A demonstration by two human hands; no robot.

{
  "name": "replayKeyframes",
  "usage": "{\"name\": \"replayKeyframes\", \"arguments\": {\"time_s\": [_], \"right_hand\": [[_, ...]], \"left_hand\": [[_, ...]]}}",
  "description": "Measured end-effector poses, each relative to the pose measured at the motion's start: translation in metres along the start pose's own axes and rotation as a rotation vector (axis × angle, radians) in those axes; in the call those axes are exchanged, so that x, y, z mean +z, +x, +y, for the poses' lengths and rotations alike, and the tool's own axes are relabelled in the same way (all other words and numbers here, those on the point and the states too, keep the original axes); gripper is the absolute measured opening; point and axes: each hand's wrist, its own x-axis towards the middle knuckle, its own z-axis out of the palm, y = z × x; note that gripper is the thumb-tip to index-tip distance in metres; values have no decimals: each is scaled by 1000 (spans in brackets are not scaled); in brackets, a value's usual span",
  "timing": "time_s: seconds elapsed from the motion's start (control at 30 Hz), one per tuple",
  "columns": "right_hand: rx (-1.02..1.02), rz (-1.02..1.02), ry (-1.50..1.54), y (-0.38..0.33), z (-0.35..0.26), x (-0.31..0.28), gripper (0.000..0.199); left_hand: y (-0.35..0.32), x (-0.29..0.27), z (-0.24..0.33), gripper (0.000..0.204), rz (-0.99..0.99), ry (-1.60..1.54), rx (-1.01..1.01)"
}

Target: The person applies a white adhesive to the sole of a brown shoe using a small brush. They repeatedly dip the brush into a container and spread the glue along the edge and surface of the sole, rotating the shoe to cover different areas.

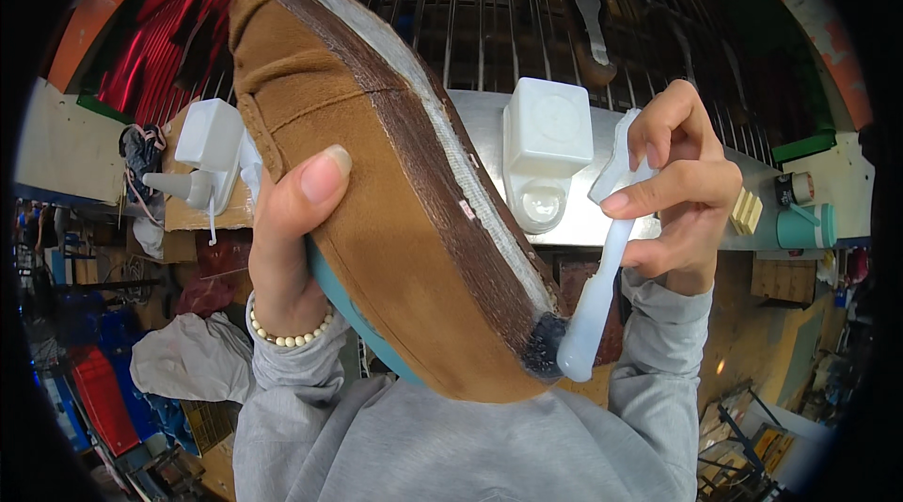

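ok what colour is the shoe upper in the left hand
The upper is tan brown, with a dark brown band along one edge; see the head view

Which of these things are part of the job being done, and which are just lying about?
Part of the job:
- shoe, held in the left grip
- brush, held in the right grip, at the shoe's edge
- white tub, close by, so probably

Apparently just lying about:
- pale sheet
- teal cup
- red box
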Motion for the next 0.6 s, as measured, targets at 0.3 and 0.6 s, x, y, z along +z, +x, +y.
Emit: {"name": "replayKeyframes", "arguments": {"time_s": [0.3,0.6], "right_hand": [[27,-24,125,13,9,15,42],[-24,-95,275,34,30,41,38]], "left_hand": [[7,-15,-16,51,-101,-327,-324],[-2,-21,-45,54,-82,-521,-646]]}}
